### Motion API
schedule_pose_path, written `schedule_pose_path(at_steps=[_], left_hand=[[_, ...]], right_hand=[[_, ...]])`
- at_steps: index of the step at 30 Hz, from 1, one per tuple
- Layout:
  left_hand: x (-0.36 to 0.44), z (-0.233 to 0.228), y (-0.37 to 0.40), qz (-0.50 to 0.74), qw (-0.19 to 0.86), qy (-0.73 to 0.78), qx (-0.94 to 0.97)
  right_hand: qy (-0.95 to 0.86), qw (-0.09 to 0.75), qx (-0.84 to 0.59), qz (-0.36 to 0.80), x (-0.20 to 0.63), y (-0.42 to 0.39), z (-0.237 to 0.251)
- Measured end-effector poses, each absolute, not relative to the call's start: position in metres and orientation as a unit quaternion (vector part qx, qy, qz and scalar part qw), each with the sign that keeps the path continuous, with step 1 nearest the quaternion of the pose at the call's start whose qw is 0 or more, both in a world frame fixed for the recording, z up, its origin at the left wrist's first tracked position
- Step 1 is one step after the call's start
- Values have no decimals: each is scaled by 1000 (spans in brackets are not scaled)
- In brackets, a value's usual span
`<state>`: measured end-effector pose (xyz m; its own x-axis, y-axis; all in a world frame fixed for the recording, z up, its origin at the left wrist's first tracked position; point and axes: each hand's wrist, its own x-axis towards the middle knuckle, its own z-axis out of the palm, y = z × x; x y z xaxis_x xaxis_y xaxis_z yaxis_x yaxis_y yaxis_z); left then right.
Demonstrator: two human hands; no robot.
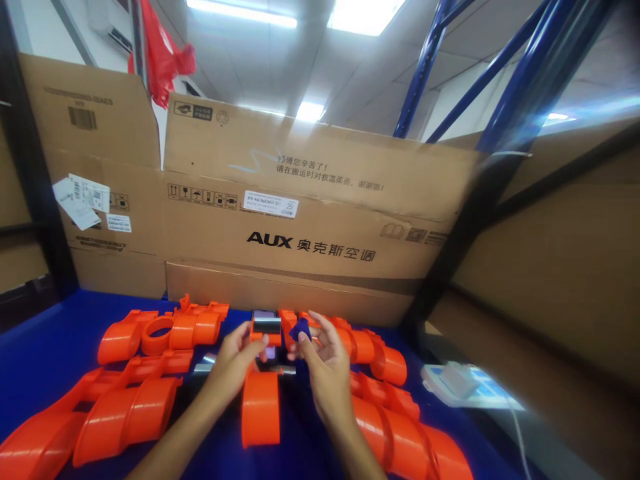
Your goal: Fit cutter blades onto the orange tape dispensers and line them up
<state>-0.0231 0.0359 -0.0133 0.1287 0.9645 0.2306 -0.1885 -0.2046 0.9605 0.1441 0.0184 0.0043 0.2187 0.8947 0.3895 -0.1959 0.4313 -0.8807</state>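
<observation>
My left hand (233,363) grips an orange plastic housing (261,407) that stands on the blue table (40,353), fingers on its upper end by a dark metal insert (267,325). My right hand (325,363) pinches a small blue piece (301,329) between thumb and fingers, right beside the top of that housing. Both forearms reach in from the bottom edge.
Several orange housings lie on the left (125,413) and on the right (400,427) of my hands. A wall of cardboard boxes (310,227) stands behind the table. A white device with a cable (457,383) lies at the right. Blue rack posts (505,87) rise behind.
</observation>
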Motion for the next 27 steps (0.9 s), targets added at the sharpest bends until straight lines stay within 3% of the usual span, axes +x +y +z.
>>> schedule_pose_path(at_steps=[4, 12, 18, 27], left_hand=[[-23, -16, 37, 552, 517, 355, 550], [-24, -19, 38, 553, 509, 359, 554], [-22, -20, 38, 549, 516, 357, 552], [-23, -23, 42, 550, 524, 368, 537]], right_hand=[[-487, 684, -366, 401, 143, 18, 0], [-512, 704, -400, 287, 144, 19, -4], [-503, 693, -395, 333, 136, 19, -12], [-548, 664, -403, 310, 130, 17, -16]])
